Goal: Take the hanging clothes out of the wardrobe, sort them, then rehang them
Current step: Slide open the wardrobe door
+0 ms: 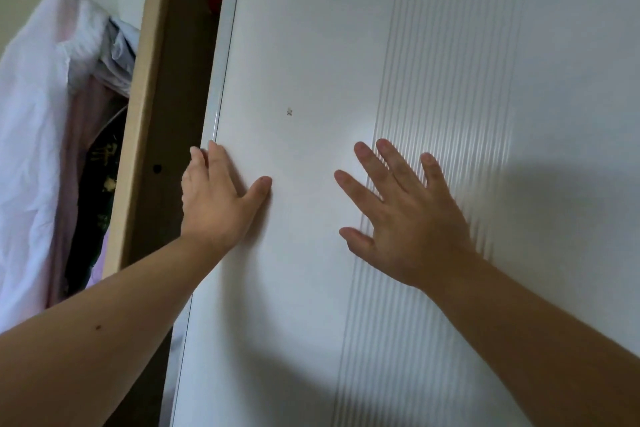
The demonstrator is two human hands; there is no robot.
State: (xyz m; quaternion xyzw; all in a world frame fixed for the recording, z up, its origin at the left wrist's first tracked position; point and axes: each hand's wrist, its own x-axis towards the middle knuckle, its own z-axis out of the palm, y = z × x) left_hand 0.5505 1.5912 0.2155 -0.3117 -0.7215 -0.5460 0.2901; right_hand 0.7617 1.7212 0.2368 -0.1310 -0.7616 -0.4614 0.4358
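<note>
- Up close, a white wardrobe door (311,45) fills most of the view, with a ribbed strip (450,80) running down it.
- Left hand (218,201) lies flat on the door, fingers together and reaching its left edge, thumb held out to the side.
- Right hand (405,218) presses on the ribbed strip, fingers spread wide.
- Clothes (41,149) hang left of the tan frame (138,149): white, pink and dark pieces bunched together.

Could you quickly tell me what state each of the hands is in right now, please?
Left hand: open, fingers straight, pressing the wardrobe door at its left edge.
Right hand: open, spread flat on the door, holding nothing.
</note>
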